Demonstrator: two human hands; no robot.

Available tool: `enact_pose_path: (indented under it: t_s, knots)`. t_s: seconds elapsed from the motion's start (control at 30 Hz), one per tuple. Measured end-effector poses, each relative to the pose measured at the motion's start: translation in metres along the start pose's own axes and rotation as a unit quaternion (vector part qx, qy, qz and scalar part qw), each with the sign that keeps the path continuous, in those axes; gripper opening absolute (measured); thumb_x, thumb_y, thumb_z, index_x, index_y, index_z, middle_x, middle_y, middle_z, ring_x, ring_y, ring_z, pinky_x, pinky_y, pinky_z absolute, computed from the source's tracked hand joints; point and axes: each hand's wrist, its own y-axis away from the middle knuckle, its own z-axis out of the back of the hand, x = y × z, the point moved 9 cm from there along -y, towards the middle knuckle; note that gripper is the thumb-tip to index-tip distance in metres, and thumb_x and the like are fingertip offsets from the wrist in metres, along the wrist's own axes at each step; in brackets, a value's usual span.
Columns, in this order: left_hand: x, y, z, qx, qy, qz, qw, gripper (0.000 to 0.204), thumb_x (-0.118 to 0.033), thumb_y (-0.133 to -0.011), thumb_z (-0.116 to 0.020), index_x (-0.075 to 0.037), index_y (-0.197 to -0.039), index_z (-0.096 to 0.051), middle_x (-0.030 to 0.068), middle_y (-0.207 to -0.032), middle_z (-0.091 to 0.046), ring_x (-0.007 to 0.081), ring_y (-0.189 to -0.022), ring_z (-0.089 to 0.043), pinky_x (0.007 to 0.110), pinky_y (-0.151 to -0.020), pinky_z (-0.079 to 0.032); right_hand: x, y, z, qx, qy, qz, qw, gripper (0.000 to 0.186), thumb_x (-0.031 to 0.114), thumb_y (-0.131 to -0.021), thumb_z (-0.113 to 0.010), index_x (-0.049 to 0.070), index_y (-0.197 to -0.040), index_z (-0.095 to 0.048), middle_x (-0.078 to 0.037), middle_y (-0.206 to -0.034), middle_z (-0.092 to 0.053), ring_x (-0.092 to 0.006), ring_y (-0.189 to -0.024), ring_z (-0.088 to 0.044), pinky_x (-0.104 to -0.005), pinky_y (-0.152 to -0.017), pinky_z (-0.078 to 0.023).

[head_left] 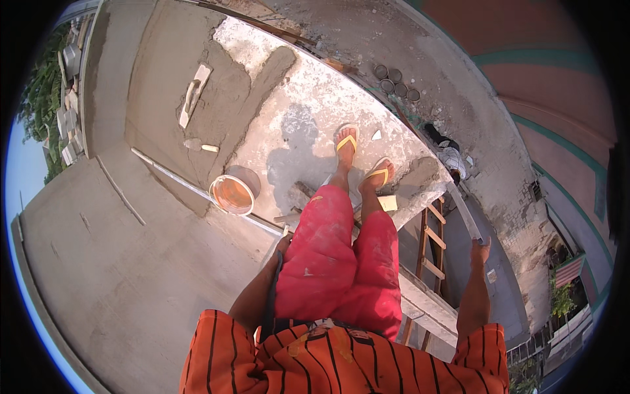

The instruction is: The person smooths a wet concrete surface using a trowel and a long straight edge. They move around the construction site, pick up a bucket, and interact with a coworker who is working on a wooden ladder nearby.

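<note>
My right hand [481,251] is out to the right, closed around the end of a long grey straightedge [465,213] that extends past the slab's edge. Beside my thigh, my left hand [283,244] is partly hidden, and a small pale tip shows at its fingers; I cannot make out its grip. A round bucket [233,195] with an orange-brown inside stands just ahead of that hand. Farther off, a plastering float [195,96] and a pointed trowel [201,145] with a pale handle lie on wet grey mortar [226,85].
I stand in yellow flip-flops on a rough slab [308,85], beside a yellow block [388,203]. A wooden ladder [433,243] leans at the right edge, above a drop. Below are several dark buckets [394,82] and a person [451,157]. A long strip [174,176] borders the mortar.
</note>
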Motion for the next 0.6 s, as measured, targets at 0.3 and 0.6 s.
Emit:
enact_pose_path:
  t_s: [0.3,0.6]
  knots:
    - [-0.004,0.053,0.063,-0.072,0.304,0.025,0.95,0.028,-0.018,-0.094,-0.047,-0.003,-0.113,-0.061,0.0111,-0.105,-0.066,0.0198,-0.089,-0.065,0.036,-0.08,-0.054,0.161,0.036,0.041,0.028,0.11,0.054,0.992,0.062,0.027,-0.08,-0.067,0.012,-0.136,-0.045,-0.023,-0.122,-0.057,-0.037,-0.11,-0.057,-0.0423,-0.092,-0.046]
    - [0.061,-0.011,0.234,-0.185,0.009,0.005,0.983,0.026,-0.017,-0.08,-0.063,-0.001,-0.1,-0.065,0.0194,-0.09,-0.069,0.0251,-0.081,-0.068,0.035,-0.074,-0.053,0.331,0.115,0.024,0.144,-0.041,0.147,0.978,0.047,0.012,-0.082,-0.062,0.009,-0.127,-0.053,-0.009,-0.092,-0.064,-0.0155,-0.061,-0.058,-0.0326,-0.049,-0.048]
